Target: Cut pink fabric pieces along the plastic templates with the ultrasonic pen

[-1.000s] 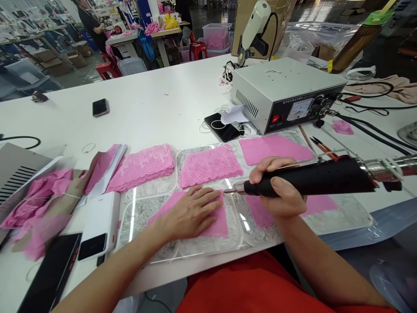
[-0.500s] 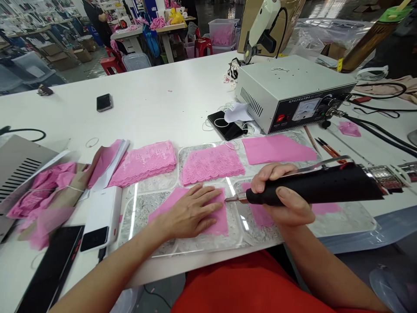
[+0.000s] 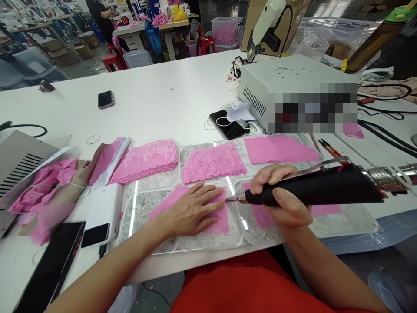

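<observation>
Touching pink fabric (image 3: pixel 222 221), left hand (image 3: pixel 194 210) flat, right hand (image 3: pixel 290 209) gripping black tool (image 3: pixel 332 184).

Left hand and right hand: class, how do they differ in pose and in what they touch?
The left hand lies spread, palm down; the right hand curls into a grip. The left hand touches pink fabric; the right hand holds a black tool. Both are bare.
</observation>
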The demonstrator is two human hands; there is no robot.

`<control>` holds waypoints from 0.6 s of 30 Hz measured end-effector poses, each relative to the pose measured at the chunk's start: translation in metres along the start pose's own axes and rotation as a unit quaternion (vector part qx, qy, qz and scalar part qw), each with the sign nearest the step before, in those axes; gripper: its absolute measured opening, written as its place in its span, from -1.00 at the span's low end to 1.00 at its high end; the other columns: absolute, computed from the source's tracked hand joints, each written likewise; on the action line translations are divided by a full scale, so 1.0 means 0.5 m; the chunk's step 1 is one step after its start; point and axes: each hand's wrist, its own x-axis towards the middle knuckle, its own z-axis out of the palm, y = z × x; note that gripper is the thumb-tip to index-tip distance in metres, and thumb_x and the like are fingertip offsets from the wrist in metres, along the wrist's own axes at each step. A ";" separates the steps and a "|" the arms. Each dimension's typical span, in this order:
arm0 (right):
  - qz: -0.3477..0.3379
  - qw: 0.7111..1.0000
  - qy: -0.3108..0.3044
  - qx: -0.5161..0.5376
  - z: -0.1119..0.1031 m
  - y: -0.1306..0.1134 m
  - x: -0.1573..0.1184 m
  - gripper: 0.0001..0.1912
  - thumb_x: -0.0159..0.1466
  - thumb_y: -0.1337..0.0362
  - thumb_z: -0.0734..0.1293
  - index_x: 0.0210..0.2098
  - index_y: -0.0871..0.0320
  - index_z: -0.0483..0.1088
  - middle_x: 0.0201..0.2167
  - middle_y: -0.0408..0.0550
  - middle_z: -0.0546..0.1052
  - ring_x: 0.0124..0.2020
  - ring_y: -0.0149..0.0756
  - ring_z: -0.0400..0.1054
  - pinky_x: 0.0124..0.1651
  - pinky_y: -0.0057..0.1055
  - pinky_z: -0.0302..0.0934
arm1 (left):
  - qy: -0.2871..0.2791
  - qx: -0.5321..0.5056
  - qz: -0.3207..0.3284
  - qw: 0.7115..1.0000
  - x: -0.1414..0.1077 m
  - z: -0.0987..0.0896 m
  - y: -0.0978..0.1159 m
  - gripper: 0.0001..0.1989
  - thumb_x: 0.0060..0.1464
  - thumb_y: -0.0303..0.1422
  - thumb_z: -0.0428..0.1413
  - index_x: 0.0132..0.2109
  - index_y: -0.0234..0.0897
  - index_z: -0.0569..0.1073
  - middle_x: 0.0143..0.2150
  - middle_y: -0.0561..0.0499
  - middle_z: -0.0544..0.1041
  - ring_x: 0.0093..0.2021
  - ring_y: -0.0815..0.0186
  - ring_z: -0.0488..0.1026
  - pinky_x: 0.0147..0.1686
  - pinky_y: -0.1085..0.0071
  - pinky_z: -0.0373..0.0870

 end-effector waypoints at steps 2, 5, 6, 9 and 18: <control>0.003 1.000 0.002 0.001 0.000 -0.001 0.002 -0.89 0.11 0.22 0.38 -0.37 0.08 0.40 -0.47 -0.12 0.41 -0.58 -0.38 0.32 -0.56 -0.35 0.25 | -0.001 0.003 0.000 1.000 0.000 0.001 0.001 -0.67 0.33 -0.27 -0.04 0.15 -0.29 0.37 0.29 -0.19 0.31 0.27 0.08 0.24 0.23 -0.01 0.17; 0.004 1.000 0.018 0.007 -0.004 -0.007 0.003 -0.87 0.10 0.23 0.39 -0.36 0.10 0.42 -0.47 -0.12 0.41 -0.57 -0.38 0.30 -0.56 -0.36 0.23 | -0.002 0.004 -0.002 1.000 0.001 0.000 0.003 -0.66 0.33 -0.25 -0.05 0.13 -0.29 0.38 0.30 -0.19 0.30 0.27 0.07 0.25 0.24 -0.01 0.15; 0.006 1.000 0.026 0.011 -0.006 -0.010 0.002 -0.86 0.09 0.23 0.39 -0.36 0.11 0.42 -0.46 -0.12 0.40 -0.57 -0.39 0.30 -0.55 -0.36 0.23 | -0.003 0.003 -0.004 1.000 0.001 -0.001 0.005 -0.67 0.33 -0.24 -0.05 0.12 -0.29 0.39 0.30 -0.20 0.29 0.27 0.07 0.24 0.24 -0.02 0.14; 0.025 0.999 0.035 0.025 -0.013 -0.021 -0.006 -0.86 0.07 0.24 0.39 -0.36 0.12 0.43 -0.45 -0.13 0.39 -0.56 -0.40 0.29 -0.54 -0.35 0.25 | 0.000 0.002 -0.008 1.000 -0.001 -0.006 0.010 -0.67 0.32 -0.23 -0.05 0.09 -0.29 0.41 0.30 -0.21 0.28 0.29 0.05 0.22 0.24 -0.04 0.13; 0.064 0.997 -0.001 0.045 -0.018 -0.034 -0.042 -0.85 0.11 0.26 0.37 -0.30 0.12 0.43 -0.41 -0.11 0.40 -0.51 -0.40 0.30 -0.50 -0.35 0.28 | 0.010 0.006 -0.013 1.000 -0.045 -0.008 0.071 -0.68 0.30 -0.27 -0.03 0.11 -0.29 0.40 0.24 -0.20 0.36 0.28 0.05 0.24 0.28 -0.06 0.04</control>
